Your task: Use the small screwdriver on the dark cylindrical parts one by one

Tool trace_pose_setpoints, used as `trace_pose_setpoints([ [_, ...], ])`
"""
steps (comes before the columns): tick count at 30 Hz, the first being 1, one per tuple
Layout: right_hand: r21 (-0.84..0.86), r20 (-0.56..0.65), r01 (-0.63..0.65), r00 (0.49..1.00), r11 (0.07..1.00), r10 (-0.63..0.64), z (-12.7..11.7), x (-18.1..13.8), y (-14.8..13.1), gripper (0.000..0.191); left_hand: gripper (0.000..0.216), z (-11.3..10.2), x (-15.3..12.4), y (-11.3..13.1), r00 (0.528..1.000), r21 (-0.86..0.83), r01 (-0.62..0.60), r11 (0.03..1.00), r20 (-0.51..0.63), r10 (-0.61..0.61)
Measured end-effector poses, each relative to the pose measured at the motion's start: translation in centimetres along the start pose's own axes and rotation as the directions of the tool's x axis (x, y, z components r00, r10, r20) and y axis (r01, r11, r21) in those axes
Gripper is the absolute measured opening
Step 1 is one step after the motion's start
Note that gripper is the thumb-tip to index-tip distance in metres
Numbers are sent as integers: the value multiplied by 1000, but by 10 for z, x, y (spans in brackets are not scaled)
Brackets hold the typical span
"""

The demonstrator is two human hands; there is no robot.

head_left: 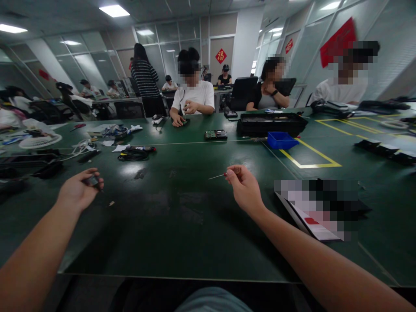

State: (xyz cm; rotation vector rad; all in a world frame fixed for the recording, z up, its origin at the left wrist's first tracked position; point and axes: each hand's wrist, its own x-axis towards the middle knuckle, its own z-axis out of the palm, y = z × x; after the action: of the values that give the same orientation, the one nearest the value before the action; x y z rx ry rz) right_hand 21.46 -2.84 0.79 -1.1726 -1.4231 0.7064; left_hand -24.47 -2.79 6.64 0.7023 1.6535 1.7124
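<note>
My left hand is raised over the left part of the green table. Its fingers are closed on a small dark flat piece, blurred, so I cannot make out its kind. My right hand is over the table right of the middle, pinching a slim screwdriver. The red end of its handle shows at my fingertips, and its thin metal shaft points left. Both hands are well apart.
Further back stand an opened hard drive, a blue bin and a long black tray. Coiled black cables lie back left. A booklet is at my right forearm. A co-worker in white sits across the table.
</note>
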Motion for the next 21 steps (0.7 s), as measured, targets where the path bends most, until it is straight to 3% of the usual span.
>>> trace_pose_setpoints([
  [2, -9, -5, 9, 1000, 1000, -9, 0, 0, 0, 25, 21, 27, -18, -3, 988, -117, 119, 986, 114, -105],
  [6, -10, -15, 20, 1000, 1000, -20, 1, 0, -2, 24, 18, 82, -57, -15, 929, -165, 213, 963, 340, -147],
  [11, -24, 0, -3, 1000, 1000, 3, -1, -1, -3, 27, 27, 141, -107, -36, 789, -152, 255, 955, 604, -115],
  [13, -37, 6, -6, 1000, 999, 6, -1, -1, -5, 28, 33, 162, -123, -44, 751, -116, 196, 974, 656, -73],
  [17, -73, 13, 3, 1000, 997, -2, -2, -2, -12, 31, 46, 200, -145, -60, 760, -9, -37, 999, 649, 34],
  [21, -122, 6, 12, 1000, 992, -12, -3, -3, -17, 33, 38, 219, -159, -77, 722, 133, -342, 930, 671, 169],
])
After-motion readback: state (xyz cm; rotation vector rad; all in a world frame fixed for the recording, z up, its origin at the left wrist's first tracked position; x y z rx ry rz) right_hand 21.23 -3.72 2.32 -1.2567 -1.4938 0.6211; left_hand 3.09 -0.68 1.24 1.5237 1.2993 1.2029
